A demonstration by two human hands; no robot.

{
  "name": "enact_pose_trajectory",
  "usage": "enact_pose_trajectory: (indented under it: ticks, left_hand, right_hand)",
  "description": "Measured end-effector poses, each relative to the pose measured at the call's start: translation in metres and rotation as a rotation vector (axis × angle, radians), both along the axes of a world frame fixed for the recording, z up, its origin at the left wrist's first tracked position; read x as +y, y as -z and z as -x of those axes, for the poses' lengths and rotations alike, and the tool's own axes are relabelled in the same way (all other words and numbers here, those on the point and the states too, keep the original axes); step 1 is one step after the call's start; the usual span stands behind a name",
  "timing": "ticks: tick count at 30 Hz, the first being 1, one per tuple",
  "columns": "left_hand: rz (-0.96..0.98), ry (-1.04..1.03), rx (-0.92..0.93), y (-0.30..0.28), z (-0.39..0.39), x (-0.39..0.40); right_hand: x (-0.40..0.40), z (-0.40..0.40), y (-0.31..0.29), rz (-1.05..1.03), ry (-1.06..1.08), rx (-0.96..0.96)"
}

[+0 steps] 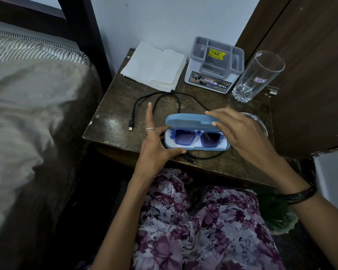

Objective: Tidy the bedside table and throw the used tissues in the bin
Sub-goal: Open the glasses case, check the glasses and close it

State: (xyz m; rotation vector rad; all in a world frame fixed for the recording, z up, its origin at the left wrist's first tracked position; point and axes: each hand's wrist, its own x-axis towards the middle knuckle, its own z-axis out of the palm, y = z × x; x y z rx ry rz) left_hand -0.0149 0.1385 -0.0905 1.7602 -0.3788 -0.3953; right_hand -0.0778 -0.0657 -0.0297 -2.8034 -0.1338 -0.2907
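Note:
A light blue glasses case [193, 121] lies half open near the front of the dark wooden bedside table [113, 114]. Blue sunglasses [196, 137] lie inside it. My left hand [156, 145] grips the case's left end, index finger pointing up. My right hand [240, 131] rests its fingers on the raised lid. A stack of white tissues [154, 67] lies flat at the back left of the table. A black charging cable [156, 102] loops across the middle and runs under the case.
A grey and white organiser box [215, 75] stands at the back, an empty tall glass [258, 75] to its right. A clear glass dish [260, 123] sits partly behind my right hand. The bed [27, 114] is on the left, a dark wooden door on the right.

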Motion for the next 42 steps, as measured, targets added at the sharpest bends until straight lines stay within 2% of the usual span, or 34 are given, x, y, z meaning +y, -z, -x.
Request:
enact_pose_trajectory:
  ticks: [7,12,15,18,24,29,35,39,41,42]
  left_hand:
    - [0.015,-0.079,0.055,-0.003,-0.001,0.000]
    - [0.005,-0.099,0.085,-0.002,-0.001,-0.001]
    - [-0.027,-0.038,0.074,-0.003,-0.002,-0.001]
    - [-0.124,0.035,-0.112,-0.006,0.002,0.000]
    - [-0.196,-0.039,-0.640,-0.014,0.002,0.010]
    - [-0.133,-0.082,-0.658,-0.020,0.008,0.006]
    - [-0.105,-0.105,-0.701,-0.024,0.010,0.006]
    - [-0.137,-0.184,-0.730,-0.024,0.010,0.007]
    - [-0.131,-0.270,-0.732,-0.027,0.009,0.008]
    - [-0.128,-0.321,-0.743,-0.028,0.008,0.010]
  right_hand:
    - [0.005,0.019,0.015,0.045,-0.034,-0.005]
    - [0.004,0.021,0.022,0.131,0.004,0.088]
    - [0.004,0.017,0.028,0.188,0.027,0.024]
    - [0.006,0.016,0.028,0.204,0.011,-0.051]
    - [0.009,0.025,0.022,0.173,-0.003,-0.145]
    - [0.005,0.026,0.017,0.160,-0.031,-0.186]
    - [0.005,0.027,0.015,0.067,-0.031,-0.185]
    - [0.020,0.014,0.018,-0.056,0.082,-0.223]
    - [0.035,-0.001,0.019,-0.265,0.245,-0.203]
    - [0.043,-0.010,0.017,-0.463,0.335,-0.164]
